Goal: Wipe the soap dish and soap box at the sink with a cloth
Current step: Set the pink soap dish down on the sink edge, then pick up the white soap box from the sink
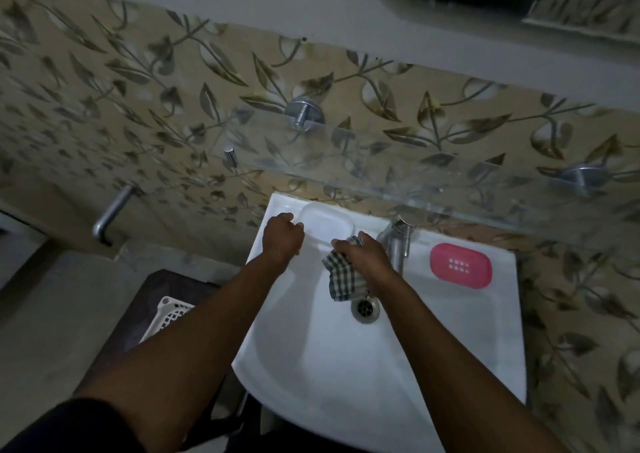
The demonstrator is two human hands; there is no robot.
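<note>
Plainly, white rounded soap dish [325, 225]; pink soap box [460, 265] w/ slots.

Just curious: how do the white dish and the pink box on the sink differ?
The white dish sits left of the tap, the pink box right of it. The left hand grips the dish, the right hand holds a cloth at it; the box lies untouched. The box shows a grid of small squares; the dish looks plain. Both rest on the sink.
</note>
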